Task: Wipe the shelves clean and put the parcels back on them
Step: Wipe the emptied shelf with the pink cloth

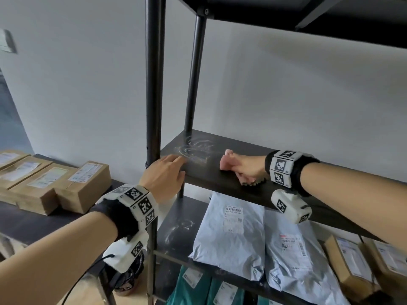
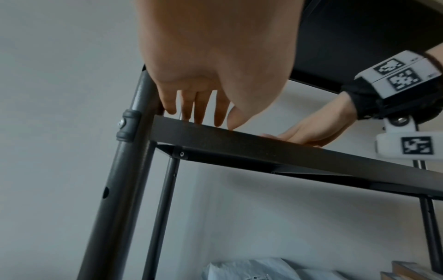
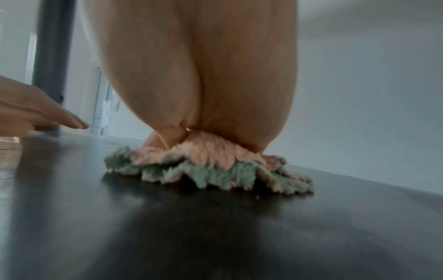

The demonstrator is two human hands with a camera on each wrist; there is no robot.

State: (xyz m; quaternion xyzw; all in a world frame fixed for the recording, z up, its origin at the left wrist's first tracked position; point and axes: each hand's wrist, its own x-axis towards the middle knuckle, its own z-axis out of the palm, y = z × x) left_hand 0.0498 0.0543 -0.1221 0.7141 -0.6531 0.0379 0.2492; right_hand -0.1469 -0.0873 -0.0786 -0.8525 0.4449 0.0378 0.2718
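Shelves first: the black metal middle shelf (image 1: 220, 181) of the dark tube-framed rack carries only a bunched pink-and-green fluffy cloth (image 1: 228, 160), with whitish smears (image 1: 196, 147) on the board near its left rear corner. The right hand (image 1: 248, 166) presses down on that cloth with fingers curled round its top, palm low to the board. From the right wrist view the cloth (image 3: 206, 166) shows what the head view hides: a pink upper layer over a green underside, spread flat on the glossy board (image 3: 215, 236).

The left hand (image 1: 164, 176) rests at the shelf's front left corner beside the front upright post (image 1: 154, 84), fingers straight and slightly spread, holding nothing. The left wrist view shows those fingertips (image 2: 201, 113) touching the shelf's front edge (image 2: 263, 147), and the right hand (image 2: 316, 127) further along it.

On the shelf below (image 1: 174, 230) lie two pale grey plastic mailer bags (image 1: 229, 238) side by side, each with a white label, and to their right two brown cardboard boxes (image 1: 348, 265); more whitish smears mark its bare left part. Under that, teal-green parcels (image 1: 193, 289) show, too cut off to count.

Left of the rack, a low dark table (image 1: 33, 223) holds four brown cardboard parcels (image 1: 55, 181) with white labels, set close together.
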